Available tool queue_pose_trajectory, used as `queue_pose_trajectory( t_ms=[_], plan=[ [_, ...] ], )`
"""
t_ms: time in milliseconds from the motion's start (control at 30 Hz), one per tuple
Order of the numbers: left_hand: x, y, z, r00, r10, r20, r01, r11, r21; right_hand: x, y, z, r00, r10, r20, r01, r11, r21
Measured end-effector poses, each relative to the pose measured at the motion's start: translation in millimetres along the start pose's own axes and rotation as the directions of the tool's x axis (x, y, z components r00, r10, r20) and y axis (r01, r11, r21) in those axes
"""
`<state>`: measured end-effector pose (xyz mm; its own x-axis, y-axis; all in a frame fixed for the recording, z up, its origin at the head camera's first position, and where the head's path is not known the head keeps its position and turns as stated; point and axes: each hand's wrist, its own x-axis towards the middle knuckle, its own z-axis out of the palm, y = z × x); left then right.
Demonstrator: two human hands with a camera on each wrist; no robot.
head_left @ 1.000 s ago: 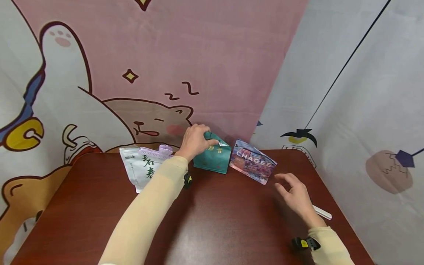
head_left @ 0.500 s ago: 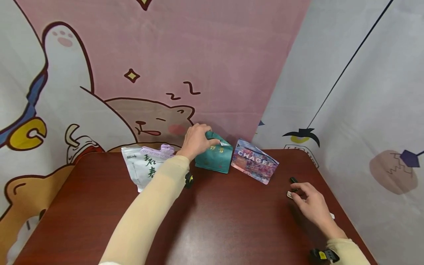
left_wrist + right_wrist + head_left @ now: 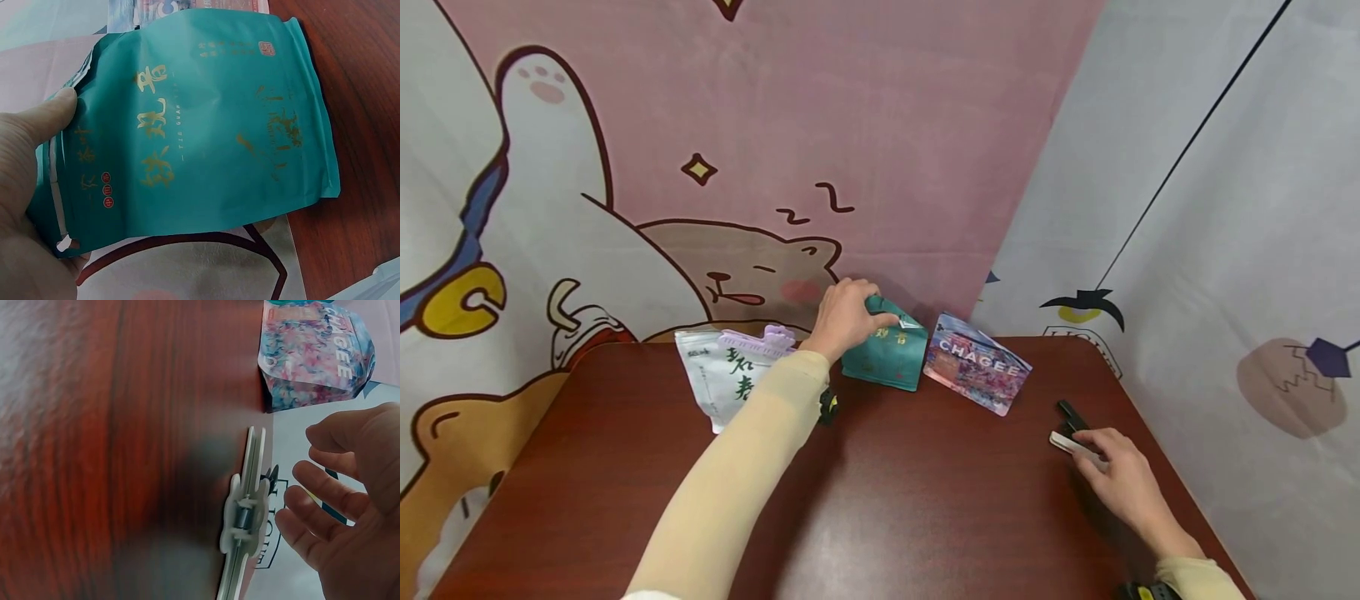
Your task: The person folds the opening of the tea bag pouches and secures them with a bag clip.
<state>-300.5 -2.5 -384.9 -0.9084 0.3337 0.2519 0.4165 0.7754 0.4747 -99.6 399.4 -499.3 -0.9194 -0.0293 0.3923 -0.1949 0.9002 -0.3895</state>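
Observation:
At the back of the table, my left hand [image 3: 844, 317] pinches the folded top of a green tea bag [image 3: 883, 360]. In the left wrist view the thumb presses the fold of this bag [image 3: 206, 125], and the other fingers are hidden behind it. My right hand [image 3: 1126, 482] is over a white bag clip [image 3: 1064, 444] near the right edge. The right wrist view has the clip [image 3: 245, 519] lying on the wood, with the loosely bent fingers [image 3: 325, 487] apart from it. A black clip [image 3: 1072, 414] lies just beyond the white one.
A white tea pouch [image 3: 711, 383] with a purple clip [image 3: 760, 342] along its top stands left of the green bag. To the right leans a colourful CHAGEE pouch [image 3: 977, 367]. A printed cloth [image 3: 925, 125] hangs behind the brown table [image 3: 925, 500].
My right hand has moved right and toward me, from beside the CHAGEE pouch to over the white clip, uncovering the black clip. My left hand stays on the green tea bag.

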Motion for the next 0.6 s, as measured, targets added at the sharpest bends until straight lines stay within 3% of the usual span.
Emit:
queue_pose_trajectory(
  t_ms=[400,600],
  plan=[
    [0.0,0.0,-0.3,1.0,-0.01,0.008,0.01,1.0,0.0,-6.5,12,-3,0.996,-0.008,0.088,0.02,0.991,-0.13],
    [0.3,0.0,0.0,1.0,-0.002,0.008,0.002,1.0,0.003,-10.7,16,-4,0.983,0.06,0.172,-0.033,0.987,-0.159]
  ],
)
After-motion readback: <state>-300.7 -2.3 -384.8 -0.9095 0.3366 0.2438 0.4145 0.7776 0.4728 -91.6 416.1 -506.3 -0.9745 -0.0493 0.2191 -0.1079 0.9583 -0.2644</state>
